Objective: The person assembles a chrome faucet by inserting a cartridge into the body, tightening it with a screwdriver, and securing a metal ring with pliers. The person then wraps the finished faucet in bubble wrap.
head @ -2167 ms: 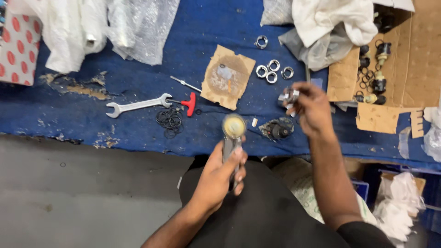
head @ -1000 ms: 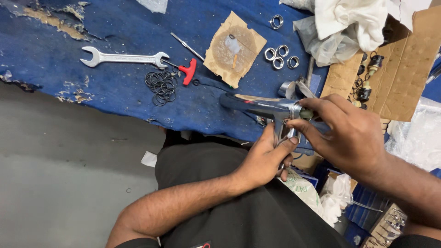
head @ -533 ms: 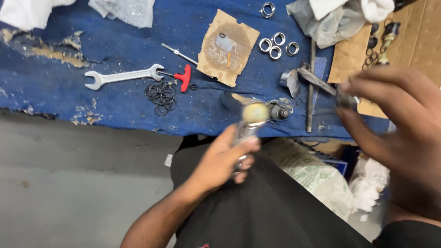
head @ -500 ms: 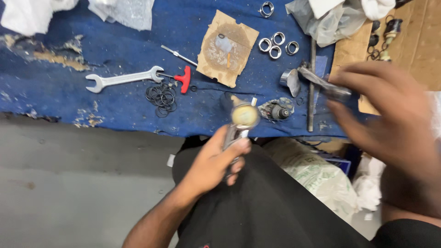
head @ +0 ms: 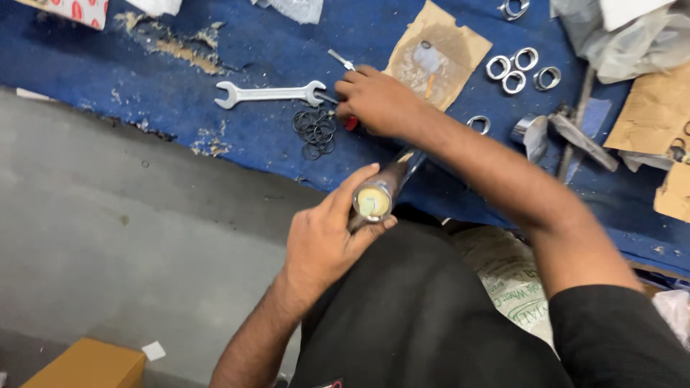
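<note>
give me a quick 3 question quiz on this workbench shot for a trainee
1. True or false: the left hand holds a metal tube with its round end facing the camera.
2. What is the right hand reaching onto? A) the pile of black rubber rings B) the small red-handled tool beside the open-ended spanner C) the cardboard sheet
3. Fill in: three loose metal rings lie on the blue ____ covering the bench.

Key
1. True
2. B, though the fingers hide most of the tool
3. cloth
</note>
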